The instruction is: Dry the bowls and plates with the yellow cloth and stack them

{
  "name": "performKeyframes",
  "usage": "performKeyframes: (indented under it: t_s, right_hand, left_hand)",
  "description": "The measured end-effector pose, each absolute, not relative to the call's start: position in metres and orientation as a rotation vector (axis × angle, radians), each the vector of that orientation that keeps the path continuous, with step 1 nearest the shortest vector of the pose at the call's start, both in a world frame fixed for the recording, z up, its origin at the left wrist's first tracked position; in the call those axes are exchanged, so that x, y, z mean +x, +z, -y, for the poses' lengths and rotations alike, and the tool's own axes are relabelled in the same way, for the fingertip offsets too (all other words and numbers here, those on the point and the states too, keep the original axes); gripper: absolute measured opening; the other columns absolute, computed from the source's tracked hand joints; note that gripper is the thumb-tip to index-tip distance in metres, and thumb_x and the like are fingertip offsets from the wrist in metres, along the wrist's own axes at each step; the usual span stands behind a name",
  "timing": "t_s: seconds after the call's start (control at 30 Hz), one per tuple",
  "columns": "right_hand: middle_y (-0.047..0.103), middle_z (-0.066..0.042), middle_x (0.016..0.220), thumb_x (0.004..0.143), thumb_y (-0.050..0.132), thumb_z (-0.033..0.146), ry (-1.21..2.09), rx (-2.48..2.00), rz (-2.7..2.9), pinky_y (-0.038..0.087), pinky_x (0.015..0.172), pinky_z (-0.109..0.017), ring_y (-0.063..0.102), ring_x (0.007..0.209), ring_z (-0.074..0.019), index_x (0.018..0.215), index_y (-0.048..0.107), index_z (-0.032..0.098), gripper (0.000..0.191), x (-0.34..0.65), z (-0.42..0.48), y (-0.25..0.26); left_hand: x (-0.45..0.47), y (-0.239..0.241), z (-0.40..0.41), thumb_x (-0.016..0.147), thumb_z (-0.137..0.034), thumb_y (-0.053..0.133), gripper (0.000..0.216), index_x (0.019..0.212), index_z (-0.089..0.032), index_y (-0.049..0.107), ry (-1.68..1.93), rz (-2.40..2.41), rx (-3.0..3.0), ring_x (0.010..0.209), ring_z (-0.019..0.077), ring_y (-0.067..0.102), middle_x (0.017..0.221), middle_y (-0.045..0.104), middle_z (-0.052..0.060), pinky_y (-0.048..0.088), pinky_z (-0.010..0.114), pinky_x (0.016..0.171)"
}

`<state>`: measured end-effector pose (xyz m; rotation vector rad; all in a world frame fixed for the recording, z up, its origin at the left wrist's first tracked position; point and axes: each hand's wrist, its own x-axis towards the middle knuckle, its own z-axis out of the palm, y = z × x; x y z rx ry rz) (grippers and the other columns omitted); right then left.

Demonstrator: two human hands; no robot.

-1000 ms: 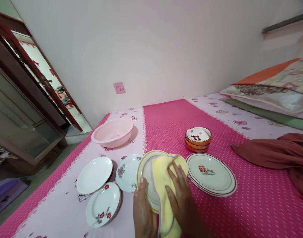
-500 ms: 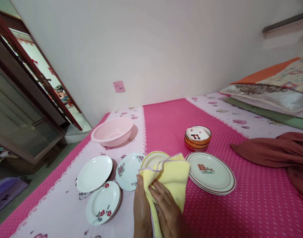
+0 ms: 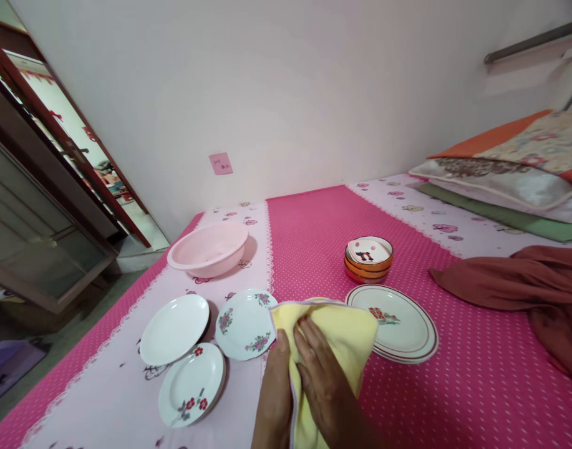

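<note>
A yellow cloth [image 3: 342, 333] lies spread over a plate that it now hides completely, low in the middle of the view. My right hand [image 3: 325, 383] presses flat on the cloth, fingers stretched out. My left hand [image 3: 275, 393] grips the left edge of the cloth-covered plate, thumb on top. Just left lies a white plate with purple flowers [image 3: 243, 324]. To the right lies a stack of red-rimmed plates [image 3: 400, 324], partly under the cloth's corner.
A plain white plate [image 3: 174, 328] and a red-flowered plate [image 3: 191, 393] lie at the left. Behind stand a pink basin [image 3: 208, 248] and stacked orange bowls [image 3: 368, 259]. A rust-brown cloth [image 3: 524, 280] and pillows [image 3: 510, 168] are on the right of the pink bedsheet [image 3: 454, 386].
The yellow cloth went from draped down the plate to spread wide over it, hiding its yellow rim. My right hand slid left and down, then up over the cloth. The view shifted slightly.
</note>
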<state>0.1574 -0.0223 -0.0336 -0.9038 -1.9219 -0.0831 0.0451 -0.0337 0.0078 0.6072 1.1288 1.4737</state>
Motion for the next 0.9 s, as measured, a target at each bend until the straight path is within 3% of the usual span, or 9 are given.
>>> performKeyframes:
  t_s: [0.1, 0.17, 0.27, 0.33, 0.4, 0.63, 0.77, 0.9]
  right_hand:
    - [0.047, -0.014, 0.162, 0.102, 0.041, 0.006, -0.086, -0.869, 1.930, 0.045, 0.121, -0.053, 0.036, 0.155, -0.0285, 0.167, 0.026, 0.017, 0.067, 0.173, 0.009, -0.020]
    - [0.054, -0.013, 0.156, 0.102, 0.044, 0.010, -0.013, -0.803, 2.008, 0.042, 0.122, -0.056, 0.043, 0.150, -0.0296, 0.165, 0.031, 0.019, 0.065, 0.187, 0.000, -0.009]
    - [0.067, -0.013, 0.134, 0.100, 0.056, 0.022, 0.180, -0.776, 2.130, 0.052, 0.106, -0.054, 0.062, 0.125, -0.0314, 0.155, 0.045, 0.021, 0.056, 0.207, -0.011, 0.004]
    - [0.072, -0.011, 0.118, 0.095, 0.066, 0.026, 0.305, -0.853, 2.151, 0.056, 0.091, -0.050, 0.066, 0.108, -0.0313, 0.143, 0.056, 0.021, 0.049, 0.216, -0.015, 0.010]
    - [0.072, -0.009, 0.110, 0.088, 0.076, 0.027, 0.436, -0.938, 2.151, 0.054, 0.087, -0.046, 0.067, 0.101, -0.0307, 0.129, 0.064, 0.020, 0.043, 0.221, -0.017, 0.014]
    - [0.074, -0.005, 0.106, 0.078, 0.084, 0.026, 0.837, -1.079, 2.022, 0.048, 0.087, -0.035, 0.068, 0.100, -0.0259, 0.112, 0.069, 0.021, 0.038, 0.229, -0.020, 0.019]
    - [0.077, -0.005, 0.104, 0.082, 0.078, 0.038, 1.023, -1.184, 1.830, 0.050, 0.085, -0.037, 0.071, 0.097, -0.0276, 0.111, 0.070, 0.022, 0.035, 0.236, -0.026, 0.014]
    - [0.079, -0.010, 0.109, 0.083, 0.076, 0.050, 1.271, -1.111, 1.482, 0.056, 0.084, -0.039, 0.074, 0.099, -0.0311, 0.117, 0.070, 0.018, 0.046, 0.238, -0.031, -0.003]
  left_hand:
    - [0.049, 0.017, 0.040, 0.089, -0.057, 0.072, 0.057, 0.126, -0.013, 0.075, 1.326, -1.168, 0.819, 0.142, 0.0354, 0.054, 0.135, 0.072, 0.019, 0.031, 0.049, 0.125]
    - [0.050, 0.021, 0.043, 0.087, -0.057, 0.074, 0.058, 0.123, -0.012, 0.075, 1.238, -1.166, 0.904, 0.133, 0.0371, 0.060, 0.130, 0.074, 0.020, 0.038, 0.049, 0.119]
    - [0.049, 0.021, 0.045, 0.084, -0.056, 0.078, 0.062, 0.125, -0.010, 0.072, 1.109, -1.117, 0.939, 0.117, 0.0360, 0.068, 0.123, 0.076, 0.019, 0.049, 0.047, 0.107]
    - [0.047, 0.019, 0.045, 0.084, -0.056, 0.079, 0.066, 0.132, -0.011, 0.069, 1.057, -1.057, 0.952, 0.111, 0.0339, 0.070, 0.121, 0.077, 0.018, 0.051, 0.046, 0.102]
    - [0.047, 0.018, 0.044, 0.083, -0.052, 0.082, 0.068, 0.137, -0.013, 0.066, 1.054, -1.004, 0.947, 0.111, 0.0326, 0.070, 0.122, 0.076, 0.017, 0.051, 0.044, 0.102]
    - [0.044, 0.016, 0.043, 0.081, -0.042, 0.085, 0.057, 0.129, -0.014, 0.072, 1.023, -0.892, 0.828, 0.110, 0.0353, 0.073, 0.112, 0.079, 0.017, 0.055, 0.046, 0.099]
    - [0.041, 0.020, 0.043, 0.075, -0.041, 0.090, 0.058, 0.122, -0.010, 0.075, 1.086, -0.871, 0.714, 0.104, 0.0376, 0.076, 0.106, 0.080, 0.020, 0.058, 0.048, 0.096]
    - [0.038, 0.027, 0.041, 0.072, -0.034, 0.092, 0.063, 0.127, -0.011, 0.071, 1.239, -0.932, 0.565, 0.102, 0.0361, 0.077, 0.108, 0.081, 0.019, 0.060, 0.045, 0.093]
